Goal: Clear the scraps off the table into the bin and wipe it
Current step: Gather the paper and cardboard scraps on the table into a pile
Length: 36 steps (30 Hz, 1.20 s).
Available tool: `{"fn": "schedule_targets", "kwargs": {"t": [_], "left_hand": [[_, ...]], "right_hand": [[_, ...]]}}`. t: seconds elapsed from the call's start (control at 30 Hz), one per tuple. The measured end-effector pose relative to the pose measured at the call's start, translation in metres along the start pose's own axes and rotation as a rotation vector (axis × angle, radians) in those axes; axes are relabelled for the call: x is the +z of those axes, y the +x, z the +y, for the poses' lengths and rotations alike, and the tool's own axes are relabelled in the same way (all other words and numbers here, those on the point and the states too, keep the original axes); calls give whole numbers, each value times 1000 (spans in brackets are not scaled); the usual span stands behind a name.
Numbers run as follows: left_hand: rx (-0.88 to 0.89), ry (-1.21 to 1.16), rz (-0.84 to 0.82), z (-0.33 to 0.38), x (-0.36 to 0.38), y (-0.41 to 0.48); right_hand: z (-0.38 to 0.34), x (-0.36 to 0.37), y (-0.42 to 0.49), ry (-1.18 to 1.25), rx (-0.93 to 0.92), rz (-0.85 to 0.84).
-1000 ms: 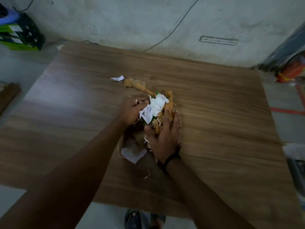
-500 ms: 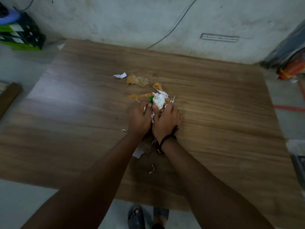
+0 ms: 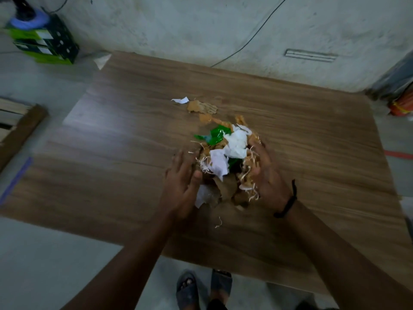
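Note:
A heap of scraps (image 3: pixel 225 159) lies in the middle of the wooden table (image 3: pixel 116 166): white paper, green plastic, tan peels and pale shreds. My left hand (image 3: pixel 182 182) presses against the heap's left side, fingers spread. On the heap's right side my right hand (image 3: pixel 266 177), with a black band at the wrist, cups it with fingers apart. A tan piece (image 3: pixel 202 107) and a white paper bit (image 3: pixel 180 100) lie apart, farther back. One pale shred (image 3: pixel 218 223) sits nearer to me. No bin is in view.
A green and black box (image 3: pixel 48 45) stands on the floor at the back left. A wooden plank (image 3: pixel 20 130) lies left of the table. An orange object (image 3: pixel 402 104) sits at the far right. My sandalled feet (image 3: pixel 201 287) are at the table's near edge.
My hands were pressed together over the scraps half a second ago. They have since spread apart, and the heap between them looks looser and wider, with green plastic showing.

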<state>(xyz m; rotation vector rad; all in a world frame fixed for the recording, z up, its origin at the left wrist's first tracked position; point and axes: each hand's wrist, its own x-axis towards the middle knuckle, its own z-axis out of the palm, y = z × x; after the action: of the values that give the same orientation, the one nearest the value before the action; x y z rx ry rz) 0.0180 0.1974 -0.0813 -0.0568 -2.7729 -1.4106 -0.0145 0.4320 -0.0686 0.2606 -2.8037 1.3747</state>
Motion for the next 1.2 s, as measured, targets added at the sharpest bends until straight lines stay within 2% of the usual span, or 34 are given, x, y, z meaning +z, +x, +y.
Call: {"fn": "schedule_targets", "kwargs": {"t": [0.13,0.23,0.33,0.43,0.6,0.77,0.9,0.97,1.03,1.1,1.2], "left_hand": [[-45,-156,8,-11,23,-4],[-91,-235,34,-12,26,9],[-18,-142,62,-4,26,10],[44,-35,108,0,30,10],[86,25,132,1,33,11],[72,20,136,-4,29,12],[-70,-95,157,-9,17,19],[2,-125,178,-12,7,30],[58,-134,211,-17,-3,45],[20,-143,240,-29,-8,63],[2,-153,170,-48,-5,92]], "right_hand": [[-19,36,-42,-225,-55,-46],[-37,70,-67,-384,41,-25],[-40,90,-75,-554,93,4],[-36,99,-77,-698,66,-4],[-32,98,-72,-770,59,-82],[-32,95,-70,-685,47,-112],[-22,54,-48,-351,-34,-92],[-21,27,-33,-205,-48,-100],[-16,8,-16,-135,-56,-42],[-7,-1,5,-61,-26,22],[0,2,34,88,33,77]]}}
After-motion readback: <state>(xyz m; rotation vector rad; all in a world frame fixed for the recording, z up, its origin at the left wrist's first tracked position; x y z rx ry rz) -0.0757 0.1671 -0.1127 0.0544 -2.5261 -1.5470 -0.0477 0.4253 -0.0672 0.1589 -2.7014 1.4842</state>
